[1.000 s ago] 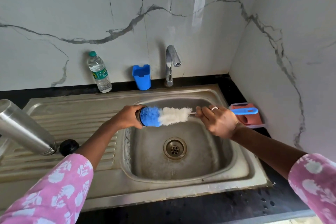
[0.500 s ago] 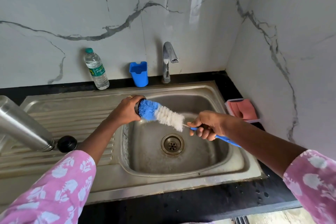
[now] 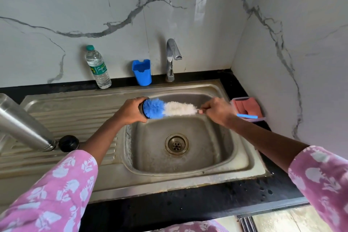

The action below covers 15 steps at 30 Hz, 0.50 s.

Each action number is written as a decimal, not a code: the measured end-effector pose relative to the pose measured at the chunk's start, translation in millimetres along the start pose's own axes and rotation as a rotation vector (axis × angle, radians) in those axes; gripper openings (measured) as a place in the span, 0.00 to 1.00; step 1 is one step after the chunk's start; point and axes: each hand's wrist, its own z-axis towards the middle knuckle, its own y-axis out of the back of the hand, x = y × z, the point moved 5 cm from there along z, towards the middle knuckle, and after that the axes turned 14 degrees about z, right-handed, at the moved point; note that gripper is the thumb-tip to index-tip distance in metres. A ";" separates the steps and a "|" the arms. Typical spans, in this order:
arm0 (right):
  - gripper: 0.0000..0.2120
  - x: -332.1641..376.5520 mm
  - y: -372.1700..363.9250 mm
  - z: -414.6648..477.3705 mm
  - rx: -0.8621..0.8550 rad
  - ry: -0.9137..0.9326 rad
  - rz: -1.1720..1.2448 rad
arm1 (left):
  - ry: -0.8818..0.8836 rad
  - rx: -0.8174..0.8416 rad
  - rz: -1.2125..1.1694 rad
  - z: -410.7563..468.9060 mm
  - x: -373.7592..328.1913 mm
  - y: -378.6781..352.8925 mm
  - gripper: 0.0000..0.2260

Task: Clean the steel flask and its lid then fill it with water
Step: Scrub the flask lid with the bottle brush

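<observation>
Scrubbing step: left hand [image 3: 130, 112] fingers curl round the lid [image 3: 140, 106] at the sink's [image 3: 169, 181] 11 o'clock edge, right hand [image 3: 218, 111] fingers grip the brush [image 3: 169, 109] handle; best twist bristles deep inside, flask [image 3: 22, 126] lying at 9 o'clock on the drainboard [image 3: 75, 111].

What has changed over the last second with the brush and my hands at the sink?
The right hand, gripping the brush, dipped its handle end half a second ago and has lifted it back, so the brush lies level over the sink again. Nothing was let go. The left hand still grips the lid round the blue bristles; flask and black stopper lie unmoved.
</observation>
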 end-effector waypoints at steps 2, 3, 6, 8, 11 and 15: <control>0.09 -12.9 -18.3 -5.8 0.363 -0.410 0.497 | -0.041 -0.062 0.018 1.5 -0.2 4.8 0.33; 0.11 -15.5 -25.6 -11.6 0.492 -0.540 0.618 | -0.071 -0.071 0.040 2.3 -1.8 6.4 0.33; 0.13 -16.2 -39.0 -20.2 0.594 -0.659 0.672 | -0.127 -0.058 0.083 4.6 -3.4 6.7 0.33; 0.11 -10.2 -31.2 -15.7 0.391 -0.476 0.424 | -0.115 -0.031 0.098 6.0 -2.0 5.0 0.33; 0.10 13.5 -9.4 -13.4 -0.101 0.182 -0.422 | -0.061 0.019 0.107 7.0 -0.3 3.5 0.33; 0.14 14.0 -8.9 -31.2 -0.399 0.977 -0.840 | -0.021 0.134 0.095 5.2 -0.2 -1.7 0.35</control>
